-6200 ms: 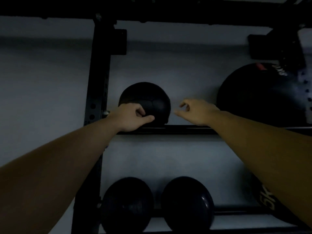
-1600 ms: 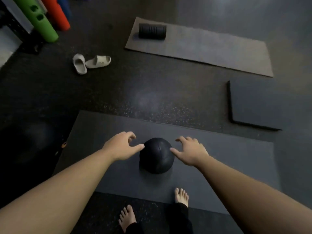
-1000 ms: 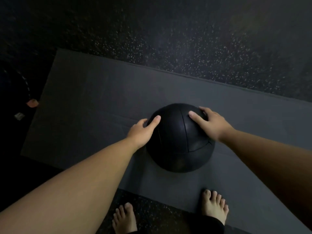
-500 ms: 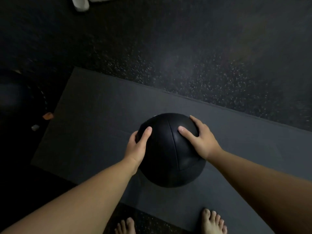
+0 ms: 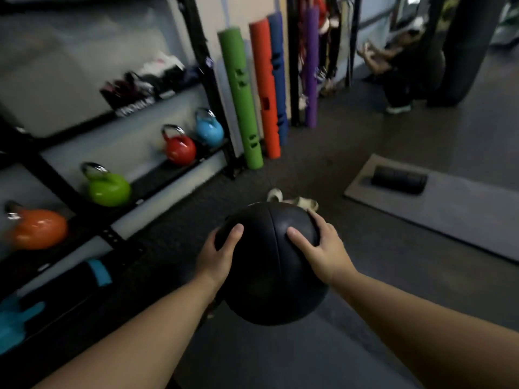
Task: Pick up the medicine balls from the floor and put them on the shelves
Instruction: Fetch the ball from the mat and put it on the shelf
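A black medicine ball (image 5: 269, 265) is held in the air in front of me, off the floor. My left hand (image 5: 217, 255) grips its left side with the thumb on top. My right hand (image 5: 320, 249) grips its right side, fingers wrapped over the upper curve. A black metal shelf rack (image 5: 196, 51) runs along the wall to my left; the shelves seen here carry kettlebells and clothing.
Orange (image 5: 36, 227), green (image 5: 108, 189), red (image 5: 179, 148) and blue kettlebells (image 5: 209, 130) sit on the low shelf. Green (image 5: 241, 99), red and blue foam tubes lean past the rack. White sandals (image 5: 297, 200) lie beyond the ball. A grey mat (image 5: 449, 209) with a black roller (image 5: 398, 179) lies right.
The ball has come up off the mat in both hands. My view has swung up and left, from the floor to the shelf rack and the room beyond.
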